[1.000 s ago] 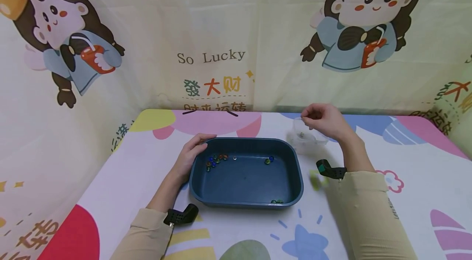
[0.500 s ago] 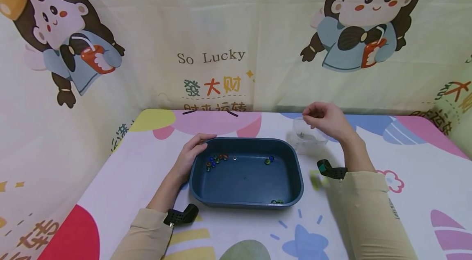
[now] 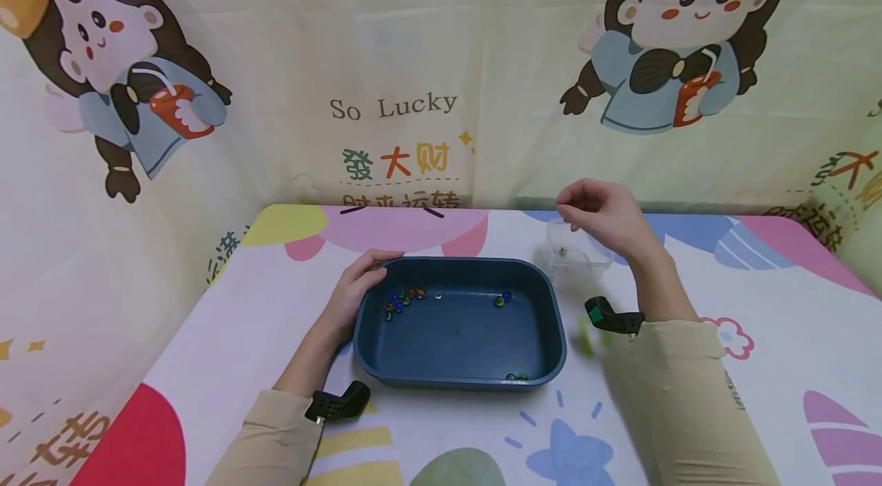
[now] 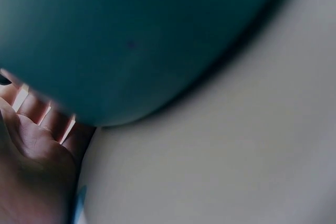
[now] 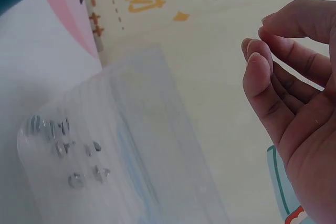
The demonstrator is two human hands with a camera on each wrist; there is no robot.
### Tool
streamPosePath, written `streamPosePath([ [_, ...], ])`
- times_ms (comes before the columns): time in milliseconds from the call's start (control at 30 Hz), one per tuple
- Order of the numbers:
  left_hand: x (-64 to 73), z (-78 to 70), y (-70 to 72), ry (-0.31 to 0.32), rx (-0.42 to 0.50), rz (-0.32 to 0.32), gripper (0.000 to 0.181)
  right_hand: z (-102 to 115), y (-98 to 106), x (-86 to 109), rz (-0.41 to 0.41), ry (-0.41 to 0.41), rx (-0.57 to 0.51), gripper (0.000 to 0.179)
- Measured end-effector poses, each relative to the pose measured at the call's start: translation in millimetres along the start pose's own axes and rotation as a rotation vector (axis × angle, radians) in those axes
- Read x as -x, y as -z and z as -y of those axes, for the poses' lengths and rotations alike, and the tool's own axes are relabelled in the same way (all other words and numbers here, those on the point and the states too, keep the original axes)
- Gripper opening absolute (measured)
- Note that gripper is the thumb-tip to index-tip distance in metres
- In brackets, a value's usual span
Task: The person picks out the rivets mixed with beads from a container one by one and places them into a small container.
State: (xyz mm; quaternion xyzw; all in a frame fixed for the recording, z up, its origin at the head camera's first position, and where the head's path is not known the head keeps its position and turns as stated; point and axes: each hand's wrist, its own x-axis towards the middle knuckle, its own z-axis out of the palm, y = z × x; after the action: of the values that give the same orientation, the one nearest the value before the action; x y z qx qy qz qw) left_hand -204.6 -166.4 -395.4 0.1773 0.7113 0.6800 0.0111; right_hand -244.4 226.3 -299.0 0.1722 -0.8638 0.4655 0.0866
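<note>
A dark blue rectangular basin stands on the table with several coloured glass marbles lying on its floor. My left hand grips the basin's left side, its thumb at the rim; in the left wrist view the basin hides the fingertips. Behind and right of the basin, a clear plastic box holds several small glassy pieces, blurred by its ridged wall. Over this box hovers my right hand, fingers loosely bent. No object shows between the right fingertips.
A patterned cloth covers the table. Close behind the box rises a printed cloth backdrop. Two green marbles lie by the basin's near right corner, and another pair near its far right.
My right hand has risen slightly and shifted a little left above the clear box. The left hand, the basin and its marbles have stayed in place.
</note>
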Motion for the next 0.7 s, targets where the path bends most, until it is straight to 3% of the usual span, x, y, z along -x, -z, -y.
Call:
streamPosePath([
  [400, -0.5, -0.9, 0.3, 0.007, -0.007, -0.007, 0.039, 20, -10, -3.8, -0.028, 0.139, -0.089, 0.016],
  [700, -0.9, -1.6, 0.6, 0.014, 0.001, -0.003, 0.039, 33, -27, -6.3, 0.031, 0.172, -0.154, 0.014],
])
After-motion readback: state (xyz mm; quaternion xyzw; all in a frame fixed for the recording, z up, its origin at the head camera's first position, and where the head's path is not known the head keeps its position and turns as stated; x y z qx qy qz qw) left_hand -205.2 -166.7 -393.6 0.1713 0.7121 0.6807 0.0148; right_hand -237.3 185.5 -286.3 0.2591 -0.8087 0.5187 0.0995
